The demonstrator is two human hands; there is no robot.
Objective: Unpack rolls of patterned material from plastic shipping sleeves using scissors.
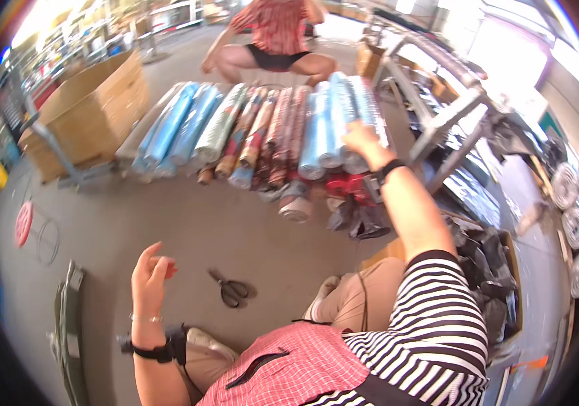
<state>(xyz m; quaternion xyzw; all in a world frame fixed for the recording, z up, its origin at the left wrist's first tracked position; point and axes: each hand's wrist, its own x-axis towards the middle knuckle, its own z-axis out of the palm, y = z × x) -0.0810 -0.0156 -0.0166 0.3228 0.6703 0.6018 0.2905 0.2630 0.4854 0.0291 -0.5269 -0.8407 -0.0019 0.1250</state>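
Note:
My right hand (pixel 364 141) reaches over the right end of a row of wrapped rolls, its fingers drawn together at a light blue roll (pixel 341 108). Whatever is in those fingers, if anything, is hidden. My left hand (pixel 151 274) hangs over the floor, thumb and fingers apart and loosely bent, holding nothing. To the right of it, black-handled scissors (pixel 232 292) lie on the floor. The row also has blue rolls (pixel 194 125), a pale green roll (pixel 220 128) and patterned red and brown rolls (pixel 281 135). One more roll (pixel 295 209) sticks out lower at the front.
Another person (pixel 279 40) squats behind the rolls. A large cardboard box (pixel 90 115) stands at the left, a metal frame (pixel 448 118) at the right. Black plastic fills a box (pixel 485 271) by my right side. A pink round stool (pixel 24 223) is far left.

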